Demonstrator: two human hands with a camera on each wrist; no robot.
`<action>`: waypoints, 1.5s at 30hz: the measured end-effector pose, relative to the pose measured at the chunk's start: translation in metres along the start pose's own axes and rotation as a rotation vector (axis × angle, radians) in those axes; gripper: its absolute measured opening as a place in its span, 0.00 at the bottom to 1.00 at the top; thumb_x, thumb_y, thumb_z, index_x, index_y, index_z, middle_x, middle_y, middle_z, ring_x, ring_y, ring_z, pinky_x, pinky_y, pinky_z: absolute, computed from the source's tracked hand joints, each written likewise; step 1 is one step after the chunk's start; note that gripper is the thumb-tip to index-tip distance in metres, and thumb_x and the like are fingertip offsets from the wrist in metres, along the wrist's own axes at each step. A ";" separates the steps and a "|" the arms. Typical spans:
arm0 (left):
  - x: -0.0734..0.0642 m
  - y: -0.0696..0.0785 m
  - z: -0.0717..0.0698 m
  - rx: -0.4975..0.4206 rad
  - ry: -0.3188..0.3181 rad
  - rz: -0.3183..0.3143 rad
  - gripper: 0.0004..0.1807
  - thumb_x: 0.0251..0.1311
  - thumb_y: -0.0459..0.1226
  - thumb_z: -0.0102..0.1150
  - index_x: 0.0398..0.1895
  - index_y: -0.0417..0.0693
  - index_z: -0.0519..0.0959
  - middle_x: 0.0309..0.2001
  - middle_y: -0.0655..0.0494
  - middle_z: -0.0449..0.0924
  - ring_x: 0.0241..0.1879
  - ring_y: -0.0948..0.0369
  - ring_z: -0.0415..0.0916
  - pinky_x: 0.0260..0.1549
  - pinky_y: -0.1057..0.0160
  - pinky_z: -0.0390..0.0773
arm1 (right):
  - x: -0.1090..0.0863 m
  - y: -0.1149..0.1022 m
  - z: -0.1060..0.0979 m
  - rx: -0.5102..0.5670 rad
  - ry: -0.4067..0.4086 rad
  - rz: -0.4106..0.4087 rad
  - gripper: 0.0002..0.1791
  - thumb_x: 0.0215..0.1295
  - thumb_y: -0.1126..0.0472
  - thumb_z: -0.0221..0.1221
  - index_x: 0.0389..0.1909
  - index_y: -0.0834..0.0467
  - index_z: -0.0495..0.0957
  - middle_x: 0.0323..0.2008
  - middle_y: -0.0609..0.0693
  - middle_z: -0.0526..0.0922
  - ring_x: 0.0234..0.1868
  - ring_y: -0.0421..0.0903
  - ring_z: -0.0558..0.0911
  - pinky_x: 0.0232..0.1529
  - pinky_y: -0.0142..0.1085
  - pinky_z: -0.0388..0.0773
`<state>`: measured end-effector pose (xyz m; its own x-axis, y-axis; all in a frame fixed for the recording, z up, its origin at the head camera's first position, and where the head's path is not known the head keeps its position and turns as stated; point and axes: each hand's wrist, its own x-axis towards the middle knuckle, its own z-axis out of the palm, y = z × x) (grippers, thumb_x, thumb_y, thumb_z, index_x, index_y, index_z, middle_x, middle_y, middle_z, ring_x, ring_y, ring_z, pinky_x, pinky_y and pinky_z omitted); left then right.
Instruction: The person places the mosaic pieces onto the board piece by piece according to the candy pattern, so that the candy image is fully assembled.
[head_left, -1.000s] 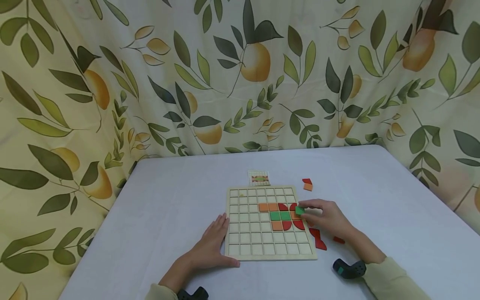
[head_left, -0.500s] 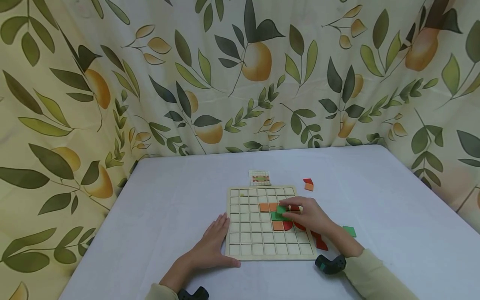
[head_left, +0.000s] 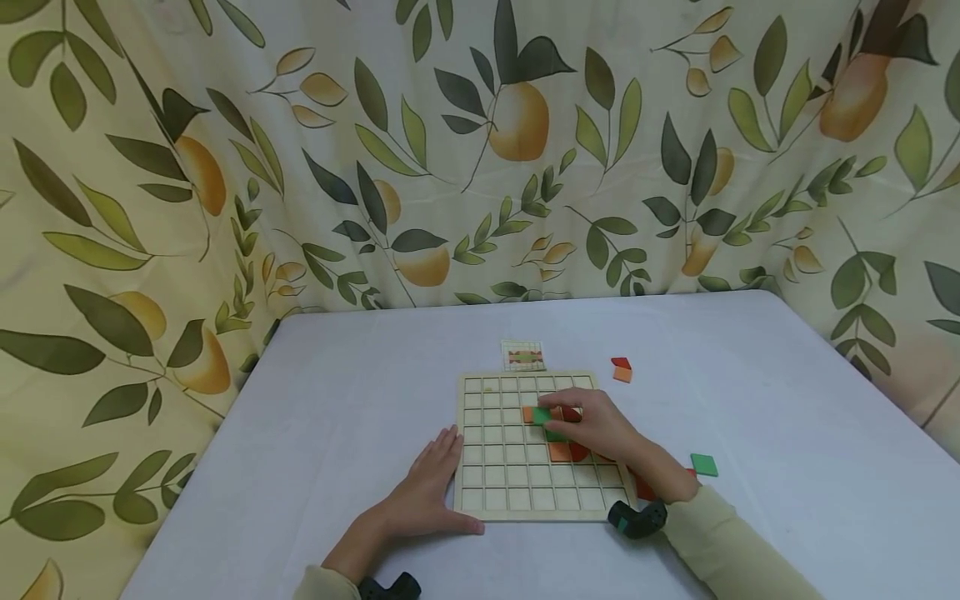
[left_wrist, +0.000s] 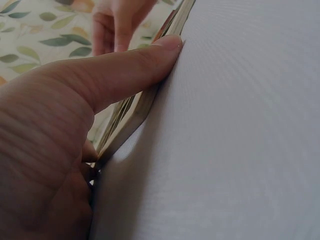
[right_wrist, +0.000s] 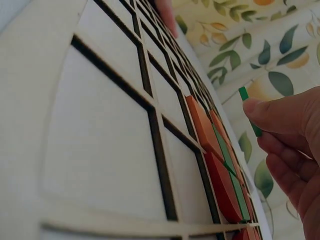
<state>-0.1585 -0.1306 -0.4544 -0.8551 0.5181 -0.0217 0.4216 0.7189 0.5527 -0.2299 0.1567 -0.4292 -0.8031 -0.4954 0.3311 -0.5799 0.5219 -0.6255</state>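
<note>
A pale wooden grid board (head_left: 495,477) lies on the white table. My left hand (head_left: 423,492) rests along its left edge with straight fingers, thumb at the near corner; in the left wrist view that thumb (left_wrist: 135,67) lies against the board's rim. Between thumb and fingers my right hand (head_left: 600,425) pinches a green square tile (head_left: 541,416) over the board. The right wrist view shows this tile (right_wrist: 250,111) edge-on, apart from the grid. Orange tiles (head_left: 560,452) and red curved tiles (head_left: 578,452) sit in cells, partly hidden by the right hand.
A small pattern card (head_left: 525,357) lies beyond the board. Loose red (head_left: 621,362) and orange (head_left: 622,375) pieces lie at the back right. A green tile (head_left: 704,465) and red pieces (head_left: 643,489) lie near the right forearm. Each wrist carries a black device (head_left: 637,518).
Holding the green tile, my right hand has moved left from the board's right edge to above its middle. A loose green tile at right has come into view. The left hand stays put.
</note>
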 end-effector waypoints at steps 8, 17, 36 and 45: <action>0.001 0.000 0.001 0.018 -0.001 -0.009 0.68 0.36 0.70 0.60 0.71 0.36 0.43 0.72 0.46 0.36 0.70 0.55 0.30 0.65 0.53 0.39 | 0.006 -0.004 0.006 0.048 -0.058 -0.018 0.17 0.55 0.62 0.65 0.47 0.60 0.80 0.45 0.48 0.81 0.50 0.48 0.77 0.50 0.45 0.73; 0.000 0.000 0.001 0.023 -0.004 -0.021 0.68 0.35 0.70 0.60 0.71 0.37 0.43 0.72 0.47 0.36 0.70 0.56 0.30 0.65 0.53 0.39 | 0.002 -0.002 0.011 0.078 -0.093 0.052 0.19 0.53 0.60 0.66 0.48 0.57 0.80 0.45 0.46 0.81 0.45 0.41 0.78 0.44 0.36 0.76; 0.000 0.000 0.000 0.021 -0.013 -0.033 0.68 0.35 0.70 0.60 0.71 0.38 0.43 0.72 0.48 0.35 0.70 0.57 0.29 0.65 0.54 0.39 | -0.003 0.000 0.013 0.071 -0.103 0.025 0.18 0.54 0.62 0.65 0.47 0.60 0.80 0.44 0.47 0.81 0.45 0.44 0.78 0.43 0.35 0.76; 0.000 0.000 0.000 0.024 -0.016 -0.033 0.68 0.35 0.70 0.60 0.71 0.38 0.43 0.72 0.49 0.35 0.70 0.58 0.29 0.65 0.54 0.39 | -0.003 -0.002 0.013 0.023 -0.097 -0.023 0.18 0.53 0.62 0.66 0.46 0.59 0.81 0.43 0.47 0.81 0.45 0.43 0.78 0.43 0.36 0.76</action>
<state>-0.1585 -0.1305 -0.4540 -0.8638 0.5010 -0.0525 0.4006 0.7464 0.5315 -0.2247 0.1483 -0.4382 -0.7720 -0.5723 0.2767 -0.5939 0.4943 -0.6348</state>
